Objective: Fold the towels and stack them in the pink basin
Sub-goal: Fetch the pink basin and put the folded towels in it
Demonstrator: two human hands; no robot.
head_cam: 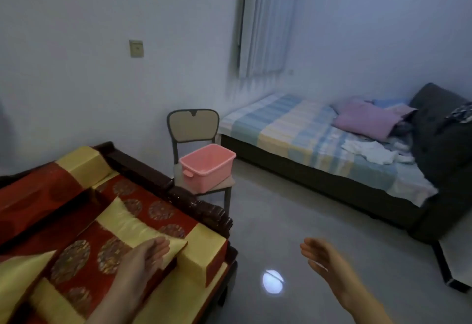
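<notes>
The pink basin (208, 167) stands on the seat of a chair (192, 127) near the middle of the room, with nothing visible inside it. Crumpled white towels (375, 152) lie on the striped bed (301, 129) at the right, next to purple pillows (365, 119). My left hand (145, 254) reaches forward with straight fingers over a red and gold cushion at the lower left and holds nothing. My right hand (319, 254) hangs over the floor with its fingers extended and holds nothing. Both hands are far from the towels and the basin.
A dark wooden sofa (178, 196) with red and gold cushions fills the lower left. A dark sofa or headboard (439, 129) bounds the bed's right end. Grey tiled floor (293, 208) lies between sofa, chair and bed. A curtain (268, 19) hangs behind the bed.
</notes>
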